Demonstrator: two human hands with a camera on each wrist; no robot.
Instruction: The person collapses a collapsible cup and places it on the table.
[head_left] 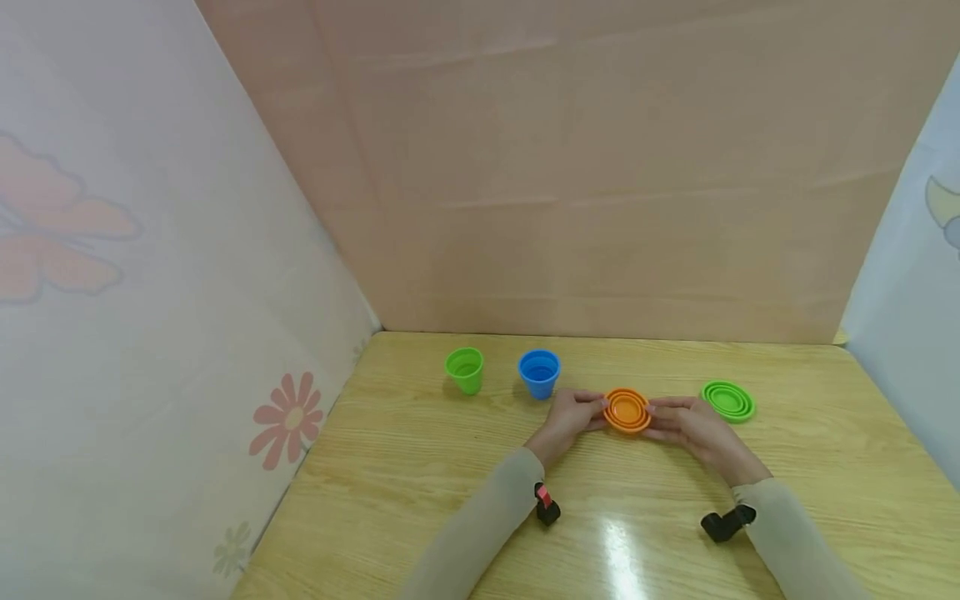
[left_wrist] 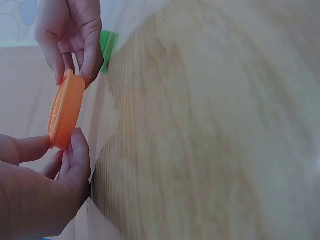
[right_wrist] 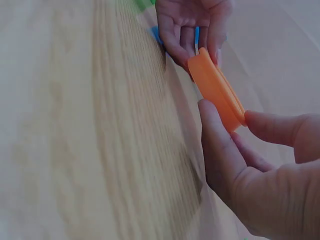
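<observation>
An orange collapsible cup (head_left: 627,411), folded flat into rings, is held between both hands in the head view. My left hand (head_left: 568,418) pinches its left edge, thumb on the rim and fingers beneath. On the opposite edge my right hand (head_left: 696,427) pinches it the same way. Both wrist views show the orange cup (left_wrist: 68,111) side-on as a thin disc raised off the table. Just beyond the right hand lies a flattened green collapsible cup (head_left: 727,402). Behind the left hand stands an expanded blue cup (head_left: 539,373).
An expanded green cup (head_left: 465,371) stands left of the blue one. The wooden table (head_left: 390,467) ends at a tan back panel (head_left: 600,208), with a flowered white panel (head_left: 150,333) along the left and another pale panel (head_left: 911,350) on the right.
</observation>
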